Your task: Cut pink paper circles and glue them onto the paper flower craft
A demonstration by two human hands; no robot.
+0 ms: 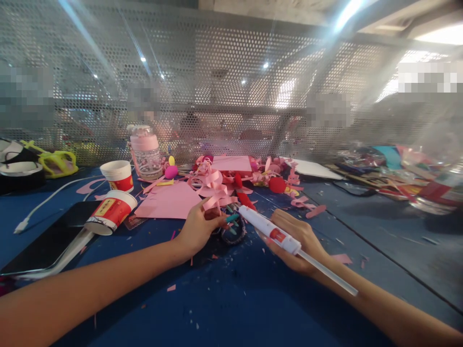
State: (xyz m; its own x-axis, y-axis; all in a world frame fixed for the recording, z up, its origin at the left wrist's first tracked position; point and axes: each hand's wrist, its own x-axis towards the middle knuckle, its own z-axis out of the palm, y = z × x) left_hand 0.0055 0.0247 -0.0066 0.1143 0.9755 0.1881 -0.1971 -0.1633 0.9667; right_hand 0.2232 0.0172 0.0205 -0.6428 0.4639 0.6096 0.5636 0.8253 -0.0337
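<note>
My right hand (294, 241) is closed around a white glue gun (269, 230) with a red label; a clear glue stick (327, 273) juts out of its back over my wrist. The gun's tip points left toward a small dark round piece with teal petals (233, 232) on the blue table (231, 299). My left hand (198, 226) pinches a small teal piece (232, 218) at that round piece, just under a curl of pink paper strips (215, 190).
A pink paper sheet (168, 201) lies behind my left hand, with pink scraps and red pompoms (277, 185) beyond. Two paper cups (117, 176) (110, 212), a phone (47, 241), a cable and a pink bottle (145, 152) sit left. Craft clutter (398, 178) fills the right; a perforated metal screen (231, 86) backs the table.
</note>
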